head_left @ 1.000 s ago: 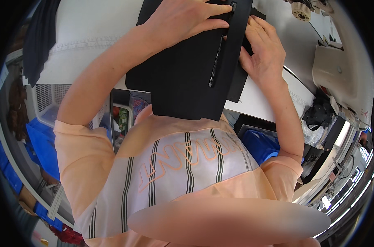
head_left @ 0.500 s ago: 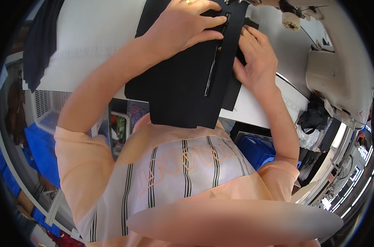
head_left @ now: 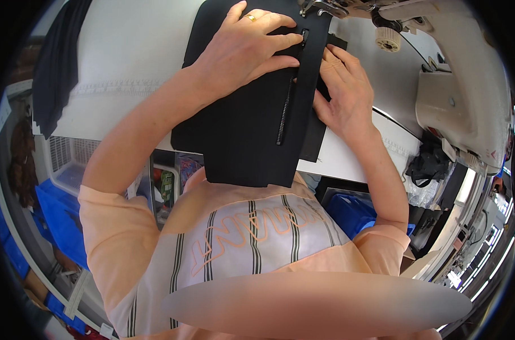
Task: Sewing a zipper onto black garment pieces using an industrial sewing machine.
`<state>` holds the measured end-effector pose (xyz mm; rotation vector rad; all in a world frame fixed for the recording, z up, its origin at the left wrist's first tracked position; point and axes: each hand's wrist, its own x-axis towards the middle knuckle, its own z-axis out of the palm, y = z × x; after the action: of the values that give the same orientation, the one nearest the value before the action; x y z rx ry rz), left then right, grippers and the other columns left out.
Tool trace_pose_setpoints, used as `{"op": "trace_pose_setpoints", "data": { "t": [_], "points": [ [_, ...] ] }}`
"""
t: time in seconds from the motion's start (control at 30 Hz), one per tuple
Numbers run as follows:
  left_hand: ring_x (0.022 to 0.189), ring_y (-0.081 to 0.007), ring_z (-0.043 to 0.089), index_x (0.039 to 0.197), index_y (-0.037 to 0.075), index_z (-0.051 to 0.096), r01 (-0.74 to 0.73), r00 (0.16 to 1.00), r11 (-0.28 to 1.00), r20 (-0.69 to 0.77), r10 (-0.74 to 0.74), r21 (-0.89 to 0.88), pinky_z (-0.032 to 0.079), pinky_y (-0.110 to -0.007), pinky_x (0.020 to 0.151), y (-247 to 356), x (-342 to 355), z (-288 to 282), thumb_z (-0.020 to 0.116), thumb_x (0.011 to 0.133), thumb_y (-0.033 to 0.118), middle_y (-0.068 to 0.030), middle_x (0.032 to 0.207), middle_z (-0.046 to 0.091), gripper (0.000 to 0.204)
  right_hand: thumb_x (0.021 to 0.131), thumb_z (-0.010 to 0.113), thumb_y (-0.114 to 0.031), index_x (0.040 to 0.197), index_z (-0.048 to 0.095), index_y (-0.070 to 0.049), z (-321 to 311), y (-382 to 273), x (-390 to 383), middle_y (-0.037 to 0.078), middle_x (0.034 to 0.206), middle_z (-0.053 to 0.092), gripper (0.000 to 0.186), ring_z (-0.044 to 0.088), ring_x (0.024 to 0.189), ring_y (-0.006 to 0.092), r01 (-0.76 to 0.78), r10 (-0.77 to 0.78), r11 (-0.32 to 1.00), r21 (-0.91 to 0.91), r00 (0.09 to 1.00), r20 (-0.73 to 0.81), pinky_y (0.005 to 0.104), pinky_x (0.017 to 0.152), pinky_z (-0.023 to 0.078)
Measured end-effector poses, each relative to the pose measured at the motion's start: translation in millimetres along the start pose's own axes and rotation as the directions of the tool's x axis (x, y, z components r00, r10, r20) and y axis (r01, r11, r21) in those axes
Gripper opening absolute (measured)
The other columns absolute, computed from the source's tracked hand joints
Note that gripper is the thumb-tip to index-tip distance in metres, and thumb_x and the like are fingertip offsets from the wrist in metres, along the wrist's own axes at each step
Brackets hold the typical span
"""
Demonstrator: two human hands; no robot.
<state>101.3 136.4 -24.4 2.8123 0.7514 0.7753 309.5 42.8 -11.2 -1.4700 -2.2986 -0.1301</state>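
A black fabric panel lies on the white table and hangs over its near edge toward me. Along its right part runs a black zipper, slightly parted near its upper half. My left hand, a ring on one finger, rests on the panel with fingers spread, fingertips beside the zipper's upper end. At the panel's right edge, my right hand has its thumb and fingers against the cloth, the tips partly tucked under it. A metal presser foot sits just beyond the panel's far end.
The sewing machine fills the far right, with a white knob near its head. Dark folded cloth hangs at the table's left. Below are a white basket, blue bins and a black bag.
The whole view has shifted slightly, so everything at the table appears lower. Hands, panel and zipper keep nearly the same places relative to the machine.
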Motion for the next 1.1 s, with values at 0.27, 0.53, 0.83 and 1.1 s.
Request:
{"op": "trace_pose_setpoints", "data": {
  "t": [0.27,0.53,0.83,1.1],
  "points": [
    [0.114,-0.0253,0.055,0.117,0.016,0.068,0.005,1.000,0.999,-0.019,-0.005,0.042,0.030,-0.050,0.106,-0.3,3.3,0.0,0.067,0.086,0.035,-0.0028,0.124,0.061,0.036,0.065,0.078,-0.016,0.113,0.062,-0.006,0.1,0.3,-0.5,0.006,0.124,0.061,0.051,0.052,0.118,0.0288,-0.001,0.002,0.999,-0.053,1.000,0.009,0.0446,0.096,0.043],
    [0.103,-0.0238,0.057,0.114,0.007,0.067,0.020,1.000,1.000,0.007,-0.020,-0.013,0.044,-0.041,0.086,1.6,10.7,-6.4,0.069,0.084,0.031,-0.0080,0.121,0.062,0.038,0.077,0.076,-0.025,0.118,0.064,-0.006,1.8,5.0,10.0,0.010,0.121,0.064,0.047,0.056,0.115,0.0281,0.010,-0.010,0.993,-0.116,1.000,-0.001,0.0395,0.095,0.045],
    [0.100,-0.0228,0.056,0.112,0.008,0.068,0.004,0.999,1.000,-0.032,-0.003,0.021,0.044,-0.042,0.086,-0.3,10.6,-4.4,0.070,0.084,0.031,-0.0061,0.121,0.063,0.036,0.073,0.079,-0.021,0.114,0.067,-0.008,0.9,8.2,14.0,0.007,0.121,0.065,0.044,0.059,0.111,0.0278,0.005,-0.005,0.998,-0.070,1.000,0.007,0.0376,0.093,0.048],
    [0.099,-0.0225,0.056,0.110,0.008,0.069,0.027,0.999,0.999,-0.040,-0.026,0.025,0.045,-0.041,0.084,1.5,12.3,-4.9,0.070,0.084,0.033,-0.0060,0.119,0.064,0.036,0.089,0.067,-0.024,0.118,0.062,0.001,-206.4,80.0,-89.8,0.011,0.118,0.067,0.039,0.062,0.108,0.0269,-0.459,0.289,0.849,-0.261,0.818,-0.498,0.0380,0.094,0.048]
  ]
}}
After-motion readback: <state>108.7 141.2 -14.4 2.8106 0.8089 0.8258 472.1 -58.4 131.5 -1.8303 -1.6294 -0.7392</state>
